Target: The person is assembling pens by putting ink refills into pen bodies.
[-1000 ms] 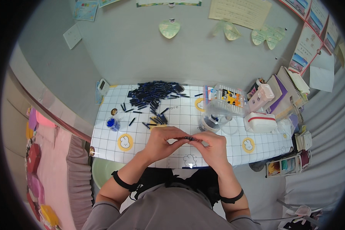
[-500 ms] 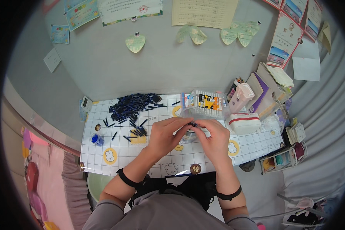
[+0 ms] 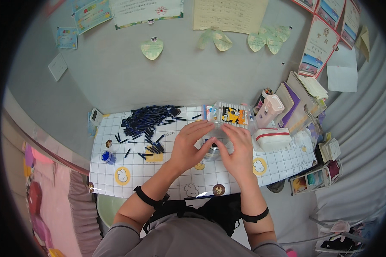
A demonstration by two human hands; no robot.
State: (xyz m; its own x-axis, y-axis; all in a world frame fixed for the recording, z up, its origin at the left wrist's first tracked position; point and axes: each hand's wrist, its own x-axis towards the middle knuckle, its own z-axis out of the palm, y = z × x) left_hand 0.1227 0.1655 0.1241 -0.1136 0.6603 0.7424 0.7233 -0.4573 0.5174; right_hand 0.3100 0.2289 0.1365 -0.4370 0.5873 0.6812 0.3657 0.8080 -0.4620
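Observation:
My left hand (image 3: pixel 188 145) and my right hand (image 3: pixel 238 147) arch over a clear plastic jar (image 3: pixel 210 155) at the front middle of the desk. Fingers on both hands are curved and apart, and I see nothing held between them. Dark pieces show inside the jar below my thumbs; my hands partly cover its mouth. To the left lies a big heap of dark blue-black ink cartridges (image 3: pixel 143 120), with several loose ones (image 3: pixel 156 146) scattered nearer me. A small clear cup with bright blue contents (image 3: pixel 108 157) stands at the desk's left.
Behind my hands is a clear case of pens (image 3: pixel 233 115). On the right stand a white pouch with a red zip (image 3: pixel 271 139), a pink bottle (image 3: pixel 271 109), and upright notebooks (image 3: pixel 294 94). A small white clock-like device (image 3: pixel 97 116) sits at the back left corner.
Half a second ago my fingertips pinched small dark cartridges together above the jar. Now the fingers have spread apart and the dark pieces are no longer between them.

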